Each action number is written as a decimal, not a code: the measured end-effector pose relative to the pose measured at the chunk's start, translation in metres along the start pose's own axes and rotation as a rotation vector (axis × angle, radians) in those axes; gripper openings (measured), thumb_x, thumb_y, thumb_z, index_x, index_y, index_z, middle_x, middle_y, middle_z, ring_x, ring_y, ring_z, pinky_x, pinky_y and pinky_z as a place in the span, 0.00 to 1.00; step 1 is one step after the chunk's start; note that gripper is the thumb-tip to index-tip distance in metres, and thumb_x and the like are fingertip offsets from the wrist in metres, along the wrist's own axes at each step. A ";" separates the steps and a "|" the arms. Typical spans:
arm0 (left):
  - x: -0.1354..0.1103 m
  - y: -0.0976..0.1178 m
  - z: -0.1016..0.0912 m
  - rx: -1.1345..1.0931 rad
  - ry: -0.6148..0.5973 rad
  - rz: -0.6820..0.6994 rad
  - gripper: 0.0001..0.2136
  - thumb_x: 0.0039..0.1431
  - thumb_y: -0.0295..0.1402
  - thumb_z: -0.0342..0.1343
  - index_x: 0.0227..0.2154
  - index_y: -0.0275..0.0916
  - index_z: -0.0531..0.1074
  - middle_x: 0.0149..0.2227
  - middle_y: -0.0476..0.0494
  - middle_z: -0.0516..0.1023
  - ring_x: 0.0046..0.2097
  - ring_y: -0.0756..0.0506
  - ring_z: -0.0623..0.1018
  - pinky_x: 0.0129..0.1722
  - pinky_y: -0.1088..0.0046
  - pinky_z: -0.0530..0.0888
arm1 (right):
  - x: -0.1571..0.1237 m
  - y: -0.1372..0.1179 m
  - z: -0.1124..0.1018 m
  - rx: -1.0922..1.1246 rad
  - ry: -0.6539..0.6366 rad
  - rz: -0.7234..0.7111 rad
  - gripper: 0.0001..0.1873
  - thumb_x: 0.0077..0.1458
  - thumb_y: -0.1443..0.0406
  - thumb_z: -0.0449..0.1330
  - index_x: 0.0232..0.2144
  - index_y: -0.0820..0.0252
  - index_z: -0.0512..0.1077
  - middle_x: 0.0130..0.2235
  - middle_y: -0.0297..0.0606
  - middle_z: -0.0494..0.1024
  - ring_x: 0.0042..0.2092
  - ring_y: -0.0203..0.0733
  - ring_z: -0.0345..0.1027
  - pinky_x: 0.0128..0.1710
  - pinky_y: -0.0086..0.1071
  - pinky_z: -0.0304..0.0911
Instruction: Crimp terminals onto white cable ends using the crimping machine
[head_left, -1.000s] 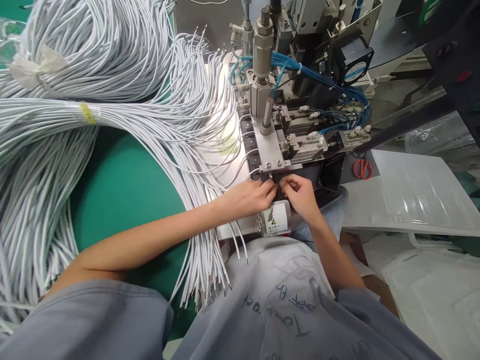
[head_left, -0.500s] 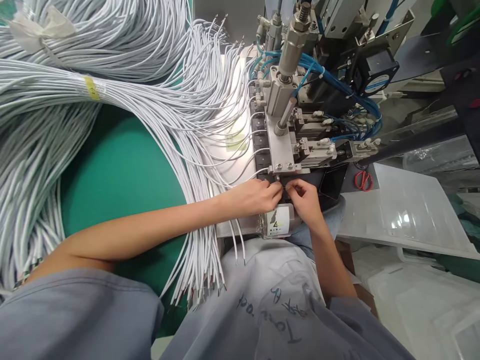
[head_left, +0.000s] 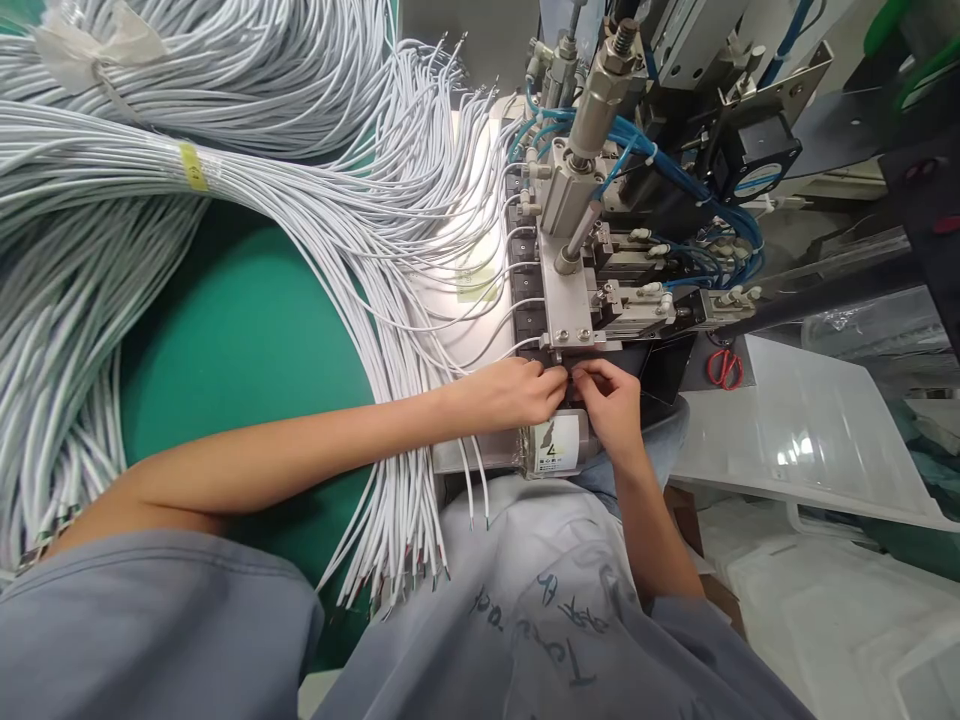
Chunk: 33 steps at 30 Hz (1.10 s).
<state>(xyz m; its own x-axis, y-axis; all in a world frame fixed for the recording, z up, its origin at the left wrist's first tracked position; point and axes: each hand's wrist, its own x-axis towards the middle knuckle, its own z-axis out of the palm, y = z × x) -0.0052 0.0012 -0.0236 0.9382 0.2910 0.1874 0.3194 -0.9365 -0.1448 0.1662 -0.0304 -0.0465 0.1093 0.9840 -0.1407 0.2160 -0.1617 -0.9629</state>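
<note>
A great heap of thin white wires covers the green table, fanning toward its right edge, where a grey metal press machine with blue air hoses stands. At the machine's front lip the left hand and right hand meet fingertip to fingertip, both pinched shut on one white wire end. That wire runs leftward, on the left hand's side.
</note>
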 end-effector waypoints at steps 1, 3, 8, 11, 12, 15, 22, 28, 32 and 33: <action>0.000 0.000 0.000 -0.006 -0.013 0.001 0.11 0.59 0.20 0.43 0.35 0.29 0.72 0.32 0.40 0.73 0.25 0.50 0.71 0.23 0.70 0.65 | 0.000 0.001 0.000 0.000 0.003 0.017 0.08 0.47 0.61 0.59 0.24 0.60 0.71 0.25 0.33 0.72 0.26 0.35 0.63 0.28 0.30 0.61; 0.000 0.000 -0.001 -0.023 -0.038 -0.007 0.11 0.59 0.20 0.43 0.36 0.29 0.71 0.33 0.40 0.73 0.26 0.50 0.71 0.24 0.71 0.65 | 0.001 0.004 -0.001 0.011 -0.018 0.060 0.09 0.46 0.60 0.59 0.24 0.61 0.70 0.23 0.32 0.70 0.25 0.34 0.62 0.26 0.29 0.60; 0.001 0.002 -0.009 -0.057 -0.094 -0.080 0.10 0.59 0.21 0.45 0.39 0.28 0.71 0.36 0.38 0.73 0.28 0.49 0.72 0.26 0.70 0.66 | 0.007 0.011 -0.001 0.074 -0.143 0.125 0.10 0.46 0.59 0.57 0.22 0.59 0.64 0.20 0.29 0.64 0.23 0.33 0.56 0.22 0.27 0.54; 0.001 0.007 -0.018 -0.066 -0.124 -0.137 0.10 0.58 0.21 0.47 0.39 0.28 0.71 0.34 0.38 0.73 0.30 0.47 0.73 0.26 0.71 0.66 | 0.008 0.014 0.000 0.109 -0.225 0.073 0.14 0.50 0.57 0.54 0.19 0.58 0.59 0.18 0.27 0.56 0.22 0.31 0.49 0.20 0.27 0.48; 0.001 0.008 -0.021 -0.057 -0.140 -0.160 0.08 0.57 0.21 0.48 0.36 0.28 0.72 0.32 0.39 0.73 0.30 0.47 0.74 0.26 0.71 0.66 | 0.008 0.015 0.000 0.113 -0.233 0.049 0.14 0.51 0.57 0.54 0.19 0.58 0.58 0.18 0.26 0.53 0.21 0.31 0.47 0.21 0.27 0.46; -0.002 0.013 -0.029 -0.008 -0.199 -0.247 0.08 0.53 0.18 0.50 0.24 0.31 0.70 0.24 0.42 0.71 0.28 0.45 0.73 0.23 0.71 0.62 | 0.006 0.017 0.000 0.089 -0.215 -0.019 0.14 0.52 0.58 0.53 0.20 0.58 0.58 0.19 0.26 0.51 0.23 0.31 0.46 0.22 0.28 0.46; -0.003 0.019 -0.028 0.093 -0.208 -0.284 0.10 0.47 0.15 0.49 0.18 0.33 0.67 0.20 0.43 0.70 0.23 0.46 0.72 0.20 0.72 0.55 | 0.001 0.022 0.000 0.058 -0.069 0.012 0.13 0.54 0.59 0.51 0.21 0.58 0.58 0.20 0.27 0.54 0.22 0.31 0.46 0.22 0.29 0.45; -0.001 0.024 -0.026 0.140 -0.212 -0.297 0.10 0.45 0.14 0.49 0.17 0.32 0.68 0.19 0.42 0.69 0.22 0.46 0.71 0.20 0.72 0.54 | 0.003 0.026 0.008 0.092 -0.132 -0.020 0.15 0.55 0.56 0.51 0.22 0.58 0.59 0.20 0.27 0.55 0.22 0.31 0.47 0.22 0.28 0.46; -0.002 0.024 -0.032 0.088 -0.267 -0.323 0.09 0.47 0.15 0.51 0.20 0.32 0.70 0.22 0.41 0.71 0.26 0.46 0.72 0.21 0.73 0.56 | 0.004 0.026 0.004 0.001 -0.002 -0.075 0.15 0.55 0.57 0.51 0.21 0.58 0.58 0.20 0.27 0.54 0.24 0.32 0.47 0.23 0.28 0.47; -0.003 0.022 -0.033 0.079 -0.278 -0.332 0.09 0.48 0.15 0.50 0.21 0.32 0.70 0.23 0.41 0.72 0.28 0.45 0.73 0.22 0.73 0.57 | 0.000 0.023 0.001 -0.026 0.081 -0.091 0.15 0.55 0.57 0.51 0.21 0.58 0.57 0.21 0.27 0.54 0.24 0.32 0.47 0.23 0.28 0.47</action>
<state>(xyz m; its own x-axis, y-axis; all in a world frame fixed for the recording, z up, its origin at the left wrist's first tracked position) -0.0050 -0.0270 0.0051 0.7800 0.6251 -0.0305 0.6084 -0.7688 -0.1971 0.1700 -0.0339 -0.0694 0.1659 0.9856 -0.0334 0.2531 -0.0752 -0.9645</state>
